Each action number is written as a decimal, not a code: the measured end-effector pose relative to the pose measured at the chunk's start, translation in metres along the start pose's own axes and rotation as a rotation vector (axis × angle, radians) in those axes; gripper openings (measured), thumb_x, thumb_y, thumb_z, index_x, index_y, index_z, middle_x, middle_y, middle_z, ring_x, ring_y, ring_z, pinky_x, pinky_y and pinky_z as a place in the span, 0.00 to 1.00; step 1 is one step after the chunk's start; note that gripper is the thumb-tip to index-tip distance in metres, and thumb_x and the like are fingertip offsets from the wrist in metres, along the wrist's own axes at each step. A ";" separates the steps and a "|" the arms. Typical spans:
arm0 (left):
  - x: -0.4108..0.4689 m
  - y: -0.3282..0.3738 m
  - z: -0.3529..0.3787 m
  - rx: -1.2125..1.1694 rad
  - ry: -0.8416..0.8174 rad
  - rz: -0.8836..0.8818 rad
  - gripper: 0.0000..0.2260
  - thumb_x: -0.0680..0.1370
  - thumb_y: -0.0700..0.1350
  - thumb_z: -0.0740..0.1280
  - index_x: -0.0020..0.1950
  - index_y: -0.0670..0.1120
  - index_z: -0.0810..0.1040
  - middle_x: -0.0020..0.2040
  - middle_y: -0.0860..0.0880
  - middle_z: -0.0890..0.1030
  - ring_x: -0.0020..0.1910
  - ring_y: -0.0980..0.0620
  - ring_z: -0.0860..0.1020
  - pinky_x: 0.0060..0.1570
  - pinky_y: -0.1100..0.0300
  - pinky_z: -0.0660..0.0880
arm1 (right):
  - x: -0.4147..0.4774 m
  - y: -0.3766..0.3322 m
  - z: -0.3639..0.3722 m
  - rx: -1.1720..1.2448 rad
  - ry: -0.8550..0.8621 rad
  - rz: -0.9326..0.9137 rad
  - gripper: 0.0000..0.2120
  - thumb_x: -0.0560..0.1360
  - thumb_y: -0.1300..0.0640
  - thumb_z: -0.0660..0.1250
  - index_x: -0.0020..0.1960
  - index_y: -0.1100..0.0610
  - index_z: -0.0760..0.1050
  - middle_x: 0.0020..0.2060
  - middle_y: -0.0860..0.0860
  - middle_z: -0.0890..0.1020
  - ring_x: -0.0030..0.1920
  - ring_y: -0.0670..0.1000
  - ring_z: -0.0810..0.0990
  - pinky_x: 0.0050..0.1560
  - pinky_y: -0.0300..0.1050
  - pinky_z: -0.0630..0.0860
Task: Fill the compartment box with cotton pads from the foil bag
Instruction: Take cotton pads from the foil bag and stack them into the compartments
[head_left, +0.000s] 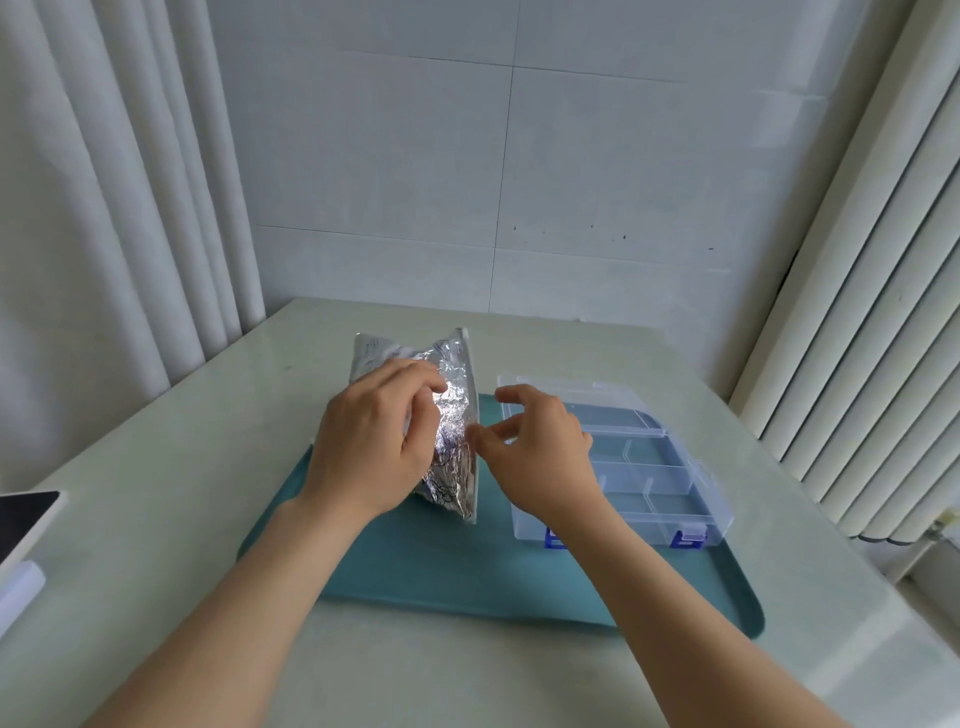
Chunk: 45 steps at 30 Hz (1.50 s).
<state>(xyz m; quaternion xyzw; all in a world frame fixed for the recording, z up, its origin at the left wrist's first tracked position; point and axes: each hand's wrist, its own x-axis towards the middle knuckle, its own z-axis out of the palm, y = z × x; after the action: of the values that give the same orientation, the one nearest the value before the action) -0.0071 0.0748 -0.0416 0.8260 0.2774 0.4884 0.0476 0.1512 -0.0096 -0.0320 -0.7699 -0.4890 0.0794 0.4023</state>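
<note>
The foil bag (453, 415) stands on its end on the teal mat (441, 566), near the mat's far left corner, crinkled and silvery, with its flat sealed edge facing right. The left hand (374, 441) grips it from the left side, fingers curled over the front of the foil and the palm against its side. The right hand (540, 452) hovers just beside the bag's sealed edge, fingers loosely curled and spread, thumb and forefinger held apart with nothing between them; the thumb tip reaches the edge of the foil, though whether it touches cannot be told. Behind that hand, on the right half of the mat, lies the clear plastic compartment box (649, 483), its dividers showing through the walls. Its lid (582, 410) is swung open and lies back toward the far edge, and two blue latches (685, 540) sit on the near wall, one partly hidden by the right forearm. The mat lies in the middle of a pale green tabletop (156, 467). At the tabletop's left edge a dark-screened device with a white frame (26, 519) juts partly into view. Pale curtains (104, 208) hang along the left and right sides, and a white tiled wall (519, 156) rises beyond the far edge.
</note>
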 end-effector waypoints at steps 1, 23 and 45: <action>0.001 -0.001 0.000 0.011 0.023 -0.008 0.11 0.82 0.41 0.61 0.54 0.46 0.84 0.56 0.53 0.85 0.46 0.53 0.81 0.47 0.57 0.79 | 0.000 -0.001 0.000 0.008 0.007 0.013 0.25 0.80 0.45 0.72 0.73 0.51 0.73 0.38 0.38 0.81 0.64 0.50 0.78 0.58 0.49 0.58; 0.014 0.005 -0.005 -0.042 0.182 -0.160 0.10 0.86 0.50 0.57 0.51 0.48 0.74 0.45 0.53 0.78 0.52 0.42 0.76 0.64 0.35 0.71 | -0.011 -0.009 0.014 0.192 0.100 -0.468 0.08 0.77 0.66 0.68 0.51 0.54 0.78 0.44 0.44 0.81 0.46 0.44 0.79 0.45 0.32 0.72; 0.009 0.032 -0.005 -0.072 0.203 0.127 0.13 0.87 0.43 0.57 0.55 0.45 0.82 0.43 0.59 0.75 0.43 0.52 0.76 0.57 0.42 0.72 | -0.015 -0.038 -0.012 0.712 0.234 -0.395 0.02 0.81 0.56 0.73 0.53 0.51 0.84 0.39 0.48 0.85 0.41 0.50 0.83 0.43 0.53 0.78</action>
<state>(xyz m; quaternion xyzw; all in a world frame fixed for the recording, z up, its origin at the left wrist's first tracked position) 0.0056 0.0510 -0.0209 0.7858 0.2102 0.5814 0.0180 0.1235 -0.0207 -0.0011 -0.4783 -0.5203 0.0767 0.7033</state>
